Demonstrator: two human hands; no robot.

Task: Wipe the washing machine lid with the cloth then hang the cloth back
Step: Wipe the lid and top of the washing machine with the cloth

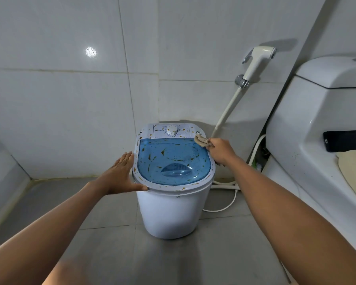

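A small white washing machine (171,214) stands on the grey tiled floor in the corner. Its translucent blue lid (173,161) is shut and speckled with orange and dark smears, as is the white control panel with a dial (171,129) behind it. My right hand (221,150) grips a crumpled beige cloth (201,140) at the lid's back right corner. My left hand (121,175) lies flat with fingers apart against the machine's left rim.
A white toilet (317,124) with its cistern stands at the right, a black phone (343,140) resting on it. A bidet sprayer (257,60) hangs on the wall with its hose (224,114) running down behind the machine. White cords (224,208) lie on the floor.
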